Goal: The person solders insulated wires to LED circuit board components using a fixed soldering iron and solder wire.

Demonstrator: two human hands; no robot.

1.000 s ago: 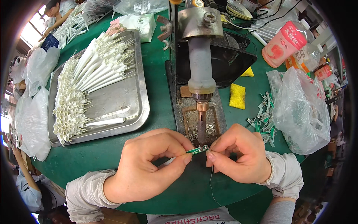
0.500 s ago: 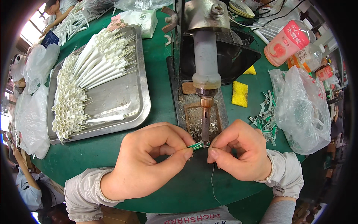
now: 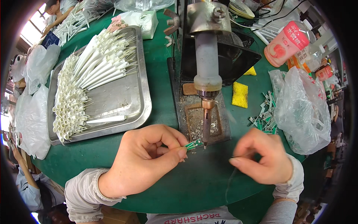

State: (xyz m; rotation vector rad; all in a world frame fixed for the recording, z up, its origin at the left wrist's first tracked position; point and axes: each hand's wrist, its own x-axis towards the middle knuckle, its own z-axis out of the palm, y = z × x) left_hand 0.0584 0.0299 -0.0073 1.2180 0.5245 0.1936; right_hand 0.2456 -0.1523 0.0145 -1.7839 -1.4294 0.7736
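Between thumb and fingertips, my left hand (image 3: 151, 158) pinches a few small green circuit boards (image 3: 193, 144). Their outer ends point at the tip of an upright soldering iron (image 3: 206, 125), clamped in a stand, with a small gap between. My right hand (image 3: 261, 156) is off to the right of the iron, blurred by motion. A thin wire, likely solder (image 3: 230, 183), hangs from its pinched fingers. A pile of similar green boards (image 3: 265, 112) lies beyond my right hand.
A metal tray (image 3: 143, 89) at left bears many white tapered tubes (image 3: 100, 71) with thin wire ends. Yellow sponges (image 3: 239, 95), a clear plastic bag (image 3: 304, 112) and a pink-labelled bottle (image 3: 286, 43) stand at right. A co-worker (image 3: 57, 15) sits far left.
My right hand has pulled away from the iron tip to the right, taking the thin wire with it. My left hand has drawn the boards slightly left, off the tip.
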